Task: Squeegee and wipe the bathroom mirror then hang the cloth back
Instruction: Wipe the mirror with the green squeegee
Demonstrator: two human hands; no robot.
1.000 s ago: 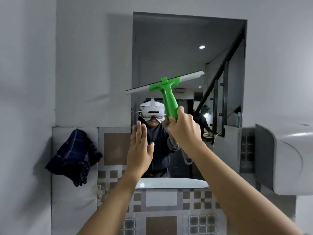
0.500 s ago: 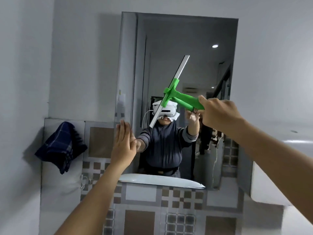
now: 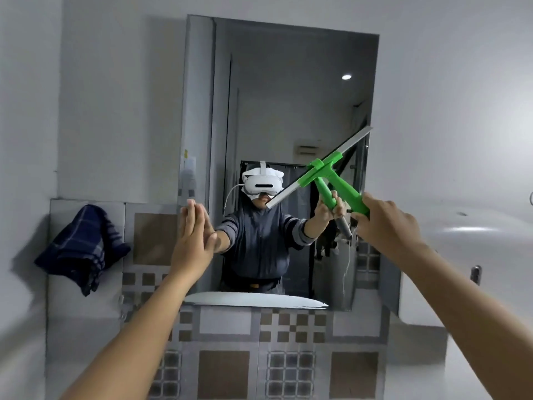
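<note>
The rectangular wall mirror (image 3: 288,90) hangs ahead of me and reflects a person with a white headset. My right hand (image 3: 386,223) is shut on the green handle of a squeegee (image 3: 343,189). Its grey blade runs diagonally across the mirror's right half, from lower left to the upper right edge. My left hand (image 3: 191,241) is flat, fingers together and up, palm against the mirror's lower left edge. A dark blue checked cloth (image 3: 80,249) hangs on the tiled wall left of the mirror, apart from both hands.
Brown and grey patterned tiles (image 3: 227,376) cover the wall below the mirror. A white rounded fixture (image 3: 473,269) juts out at the right, close to my right forearm. A white basin rim shows reflected at the mirror's bottom. Plain grey wall lies to the left.
My right hand has carried the squeegee from the mirror's middle to its right side, the blade tilting more towards level. My left hand stays flat at the lower left edge.
</note>
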